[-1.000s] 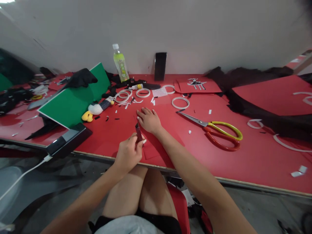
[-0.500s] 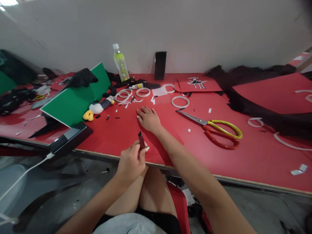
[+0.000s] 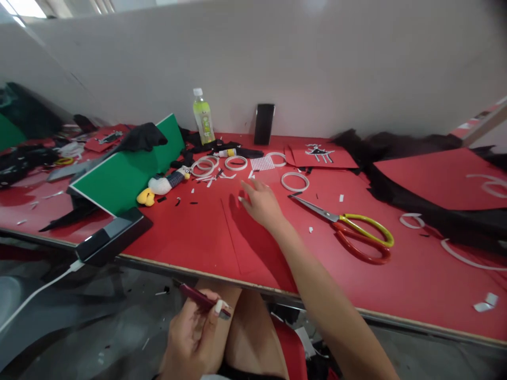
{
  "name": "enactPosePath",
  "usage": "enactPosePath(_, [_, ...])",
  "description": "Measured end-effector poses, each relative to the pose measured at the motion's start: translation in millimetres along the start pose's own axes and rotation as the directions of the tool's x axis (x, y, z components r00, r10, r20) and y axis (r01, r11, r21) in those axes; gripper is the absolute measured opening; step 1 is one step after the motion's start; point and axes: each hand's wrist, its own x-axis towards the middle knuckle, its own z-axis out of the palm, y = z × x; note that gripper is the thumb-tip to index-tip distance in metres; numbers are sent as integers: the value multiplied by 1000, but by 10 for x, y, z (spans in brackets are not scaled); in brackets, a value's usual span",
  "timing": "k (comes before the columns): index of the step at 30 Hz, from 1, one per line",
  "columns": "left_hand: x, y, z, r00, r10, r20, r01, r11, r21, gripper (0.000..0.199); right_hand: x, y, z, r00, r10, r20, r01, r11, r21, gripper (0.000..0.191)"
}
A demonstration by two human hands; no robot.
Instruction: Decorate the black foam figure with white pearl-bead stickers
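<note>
Desk (image 3: 415, 279): red top, far side meets the grey wall (image 3: 317, 63), near edge runs across in front of the person. Big red sheet (image 3: 431, 179) at right, lying over black material. Green board (image 3: 122, 177) leans at left. Scissors (image 3: 336, 217) flat right of centre, tips pointing left, handles well in from the near edge.

Right hand (image 3: 261, 206): grip empty, fingers spread, palm down over the desk; can't tell if it touches. Left hand (image 3: 190, 332): past the near edge, over the lap, grip closed round a dark red tool (image 3: 200, 298). Tool is off the desk, tilted, apart from the right hand.

Black device (image 3: 113, 237) sits at the near edge, left, white cable (image 3: 63, 275) hanging off. Bottle (image 3: 204, 124) and phone (image 3: 264, 124) upright at the far side. Plush toy (image 3: 160, 184) against the board.

Room to move: stretch from toy to right hand, down to the near edge. Thin line (image 3: 230, 235) there in the red, can't tell if cut or sheet edge. White ring (image 3: 295, 189) between right hand and scissors tips.
</note>
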Motion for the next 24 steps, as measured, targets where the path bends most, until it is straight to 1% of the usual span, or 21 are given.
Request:
enactPosePath(2, [83, -20, -109, 999, 38, -37, -37, 999, 16, 12, -279, 109, -195, 995, 104, -5, -104, 995, -12, 46])
enactPosePath(4, [197, -34, -213, 994, 94, -54, -91, 995, 43, 13, -651, 203, -295, 975, 220, -33, -219, 975, 23, 53])
enactPosePath(6, [390, -37, -277, 991, 116, -60, -113, 992, 55, 12, -1020, 233, -262, 931, 354, -91, -357, 934, -19, 64])
enactPosePath(7, [531, -30, -284, 992, 117, -56, -114, 992, 57, 14, -1173, 219, -202, 911, 403, -93, -406, 913, -24, 68])
enactPosePath(8, [703, -18, -272, 992, 125, -23, -124, 991, 60, 20, -1295, 189, -124, 899, 431, -75, -433, 901, -10, 71])
enactPosePath(9, [903, -2, -241, 989, 141, 44, -144, 987, 70, 28, -1381, 148, -40, 891, 451, -57, -452, 892, -9, 71])
enactPosePath(11, [1354, 34, -135, 977, 172, 127, -191, 971, 147, 40, -1456, 63, 102, 877, 480, -34, -481, 876, -26, 70])
enactPosePath(12, [1579, 47, -69, 969, 178, 169, -215, 947, 237, 44, -1455, 29, 144, 868, 495, -27, -496, 868, -26, 69])
enactPosePath(14, [1956, 52, 64, 964, 197, 178, -243, 926, 290, 40, -1412, -8, 159, 855, 519, -5, -519, 855, 5, 67])
enactPosePath(16, [2177, 25, 177, 952, 232, 198, -286, 904, 318, 27, -1360, -5, 111, 850, 524, 49, -526, 848, 65, 66])
enactPosePath(18, [2240, -28, 256, 935, 266, 235, -334, 883, 330, 32, -1326, 21, 58, 854, 512, 97, -520, 845, 120, 67])
enactPosePath(20, [2217, -91, 296, 926, 285, 248, -360, 867, 345, 37, -1316, 55, 44, 867, 490, 93, -498, 853, 155, 72])
enactPosePath(22, [2187, -147, 306, 929, 282, 238, -355, 860, 367, 38, -1316, 85, 73, 882, 470, 31, -468, 869, 163, 74])
enactPosePath(24, [2185, -184, 299, 939, 263, 222, -333, 860, 386, 36, -1315, 105, 120, 891, 453, -43, -443, 885, 144, 73])
